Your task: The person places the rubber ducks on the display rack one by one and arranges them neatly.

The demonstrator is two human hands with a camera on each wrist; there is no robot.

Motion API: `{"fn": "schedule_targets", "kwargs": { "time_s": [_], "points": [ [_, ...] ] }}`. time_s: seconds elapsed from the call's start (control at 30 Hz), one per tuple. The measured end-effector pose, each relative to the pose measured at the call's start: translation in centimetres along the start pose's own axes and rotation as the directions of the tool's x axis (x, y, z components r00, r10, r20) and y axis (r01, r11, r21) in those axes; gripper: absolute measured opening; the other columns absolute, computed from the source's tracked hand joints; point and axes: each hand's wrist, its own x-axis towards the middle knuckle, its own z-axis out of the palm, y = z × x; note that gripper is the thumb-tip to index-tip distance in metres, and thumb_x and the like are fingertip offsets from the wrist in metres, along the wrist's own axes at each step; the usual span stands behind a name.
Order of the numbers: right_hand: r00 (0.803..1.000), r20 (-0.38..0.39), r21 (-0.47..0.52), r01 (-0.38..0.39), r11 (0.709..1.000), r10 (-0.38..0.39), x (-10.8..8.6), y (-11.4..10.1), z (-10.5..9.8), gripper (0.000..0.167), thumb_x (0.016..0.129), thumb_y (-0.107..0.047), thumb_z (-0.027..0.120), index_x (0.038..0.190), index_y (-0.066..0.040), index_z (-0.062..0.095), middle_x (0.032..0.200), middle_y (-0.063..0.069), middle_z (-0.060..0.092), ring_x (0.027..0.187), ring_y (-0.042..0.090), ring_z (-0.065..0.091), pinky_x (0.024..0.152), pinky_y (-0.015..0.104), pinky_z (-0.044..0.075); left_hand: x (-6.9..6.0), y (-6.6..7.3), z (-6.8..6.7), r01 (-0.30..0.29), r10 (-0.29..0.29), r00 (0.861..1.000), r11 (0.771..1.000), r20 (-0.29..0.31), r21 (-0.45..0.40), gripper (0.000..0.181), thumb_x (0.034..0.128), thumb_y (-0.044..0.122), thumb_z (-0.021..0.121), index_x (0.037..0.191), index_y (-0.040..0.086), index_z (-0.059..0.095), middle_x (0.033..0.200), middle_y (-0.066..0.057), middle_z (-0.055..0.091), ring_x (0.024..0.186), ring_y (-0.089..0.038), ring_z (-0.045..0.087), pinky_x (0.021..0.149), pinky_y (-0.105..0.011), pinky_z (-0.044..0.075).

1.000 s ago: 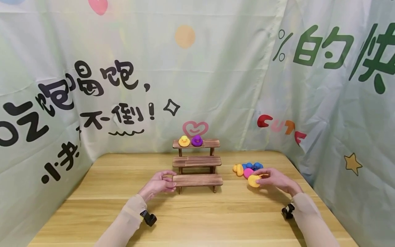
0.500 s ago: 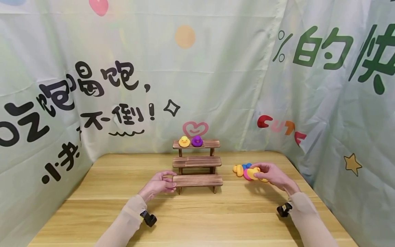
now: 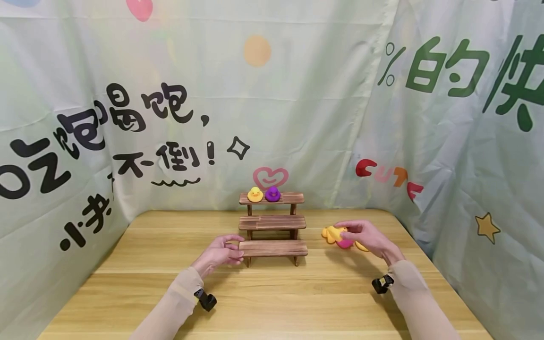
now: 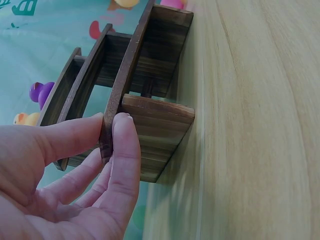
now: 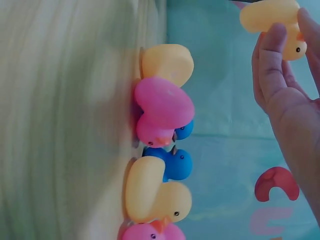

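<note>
Table (image 3: 272, 302): left hand (image 3: 218, 254) pinches one three-shelf stand (image 3: 272, 222); right hand (image 3: 366, 236), one yellow duck (image 5: 269, 15).

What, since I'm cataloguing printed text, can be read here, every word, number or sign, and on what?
"吃饱喝饱," in black, on the fabric backdrop.
"快 … 不倒!" in black, below that; the middle is lost in a fold.
"%的快" in green, backdrop's right side, cut off.
"CUTE" in coloured letters, lower down.
Toy ducks, wooden stand: none legible.
Green fragment, left wrist view: too cropped to read.
</note>
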Motion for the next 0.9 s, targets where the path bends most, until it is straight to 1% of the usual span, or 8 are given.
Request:
{"fn": "schedule_targets", "kwargs": {
  "time_s": [0.13,0.27,0.33,0.4,0.5,0.6,0.73,0.9],
  "points": [
    [1.0,0.0,0.006,-0.001,1.0,0.001,0.4,-0.6,0.2,0.046,0.095,-0.021,0.066,0.133,0.002,0.058,0.139,0.026,0.053,0.105,0.004,0.063,0.098,0.041,0.055,0.0,0.0,0.0,0.006,-0.006,1.0,1.0,0.0,-0.001,0.052,0.0861,-0.009,0.064,0.135,-0.005,0.047,0.09,-0.009,0.057,0.072,-0.018,0.067,0.068,-0.027,0.063],
    [1.0,-0.01,0.02,0.012,1.0,-0.012,0.8,-1.4,0.5,0.045,0.094,-0.021,0.067,0.133,0.001,0.058,0.136,0.024,0.057,0.106,0.008,0.064,0.099,0.042,0.055,-0.1,0.0,0.0,0.004,-0.004,1.0,1.0,0.011,0.006,0.053,0.0868,-0.008,0.064,0.136,-0.006,0.046,0.089,-0.009,0.058,0.071,-0.017,0.066,0.067,-0.027,0.063],
    [1.0,-0.021,0.027,0.011,1.0,-0.01,0.9,-1.8,0.7,0.045,0.093,-0.02,0.068,0.132,0.001,0.06,0.133,0.022,0.059,0.105,0.009,0.065,0.098,0.041,0.056,-0.1,0.0,-0.1,0.004,-0.004,1.0,1.0,0.012,0.008,0.053,0.087,-0.008,0.064,0.136,-0.006,0.045,0.089,-0.009,0.058,0.071,-0.017,0.066,0.068,-0.027,0.063],
    [0.999,-0.037,0.02,0.012,1.0,-0.011,1.1,-2.3,0.9,0.047,0.091,-0.021,0.07,0.132,0.0,0.06,0.132,0.019,0.061,0.105,0.009,0.065,0.095,0.035,0.057,-0.1,0.0,-0.1,0.007,-0.007,1.0,1.0,0.009,0.004,0.053,0.0866,-0.008,0.064,0.136,-0.006,0.045,0.089,-0.009,0.058,0.071,-0.017,0.066,0.068,-0.027,0.063],
    [0.997,-0.077,0.048,0.024,0.999,-0.021,1.6,-2.8,1.3,0.05,0.089,-0.021,0.073,0.132,0.001,0.058,0.128,0.016,0.064,0.103,0.008,0.065,0.091,0.029,0.058,-0.1,-0.1,0.0,0.011,-0.011,1.0,1.0,0.002,0.0,0.053,0.086,-0.008,0.065,0.136,-0.006,0.046,0.089,-0.008,0.057,0.072,-0.018,0.067,0.068,-0.028,0.063],
    [0.991,-0.123,0.091,0.055,0.994,-0.043,2.0,-3.2,1.7,0.052,0.088,-0.019,0.074,0.132,0.004,0.057,0.123,0.011,0.067,0.101,0.009,0.065,0.088,0.027,0.059,0.0,-0.2,0.0,0.012,-0.012,1.0,1.0,-0.003,-0.005,0.053,0.0856,-0.008,0.066,0.135,-0.005,0.048,0.088,-0.008,0.056,0.072,-0.018,0.067,0.068,-0.028,0.063],
    [0.983,-0.176,0.136,0.075,0.988,-0.05,2.4,-3.6,2.0,0.05,0.089,-0.019,0.073,0.131,0.005,0.057,0.116,-0.001,0.069,0.101,0.008,0.066,0.087,0.023,0.058,0.0,-0.2,0.0,0.008,-0.008,1.0,1.0,0.0,-0.004,0.052,0.0861,-0.007,0.066,0.135,-0.005,0.048,0.088,-0.008,0.056,0.071,-0.018,0.067,0.068,-0.028,0.063],
    [0.981,-0.19,0.179,0.082,0.98,-0.048,3.0,-4.3,2.3,0.052,0.089,-0.019,0.074,0.132,0.004,0.057,0.114,-0.006,0.069,0.103,0.007,0.066,0.088,0.021,0.057,-0.1,0.1,-0.1,0.001,-0.002,1.0,1.0,0.023,0.014,0.052,0.0885,-0.006,0.064,0.136,-0.005,0.045,0.087,-0.008,0.059,0.072,-0.017,0.067,0.068,-0.028,0.063]
  ]
}}
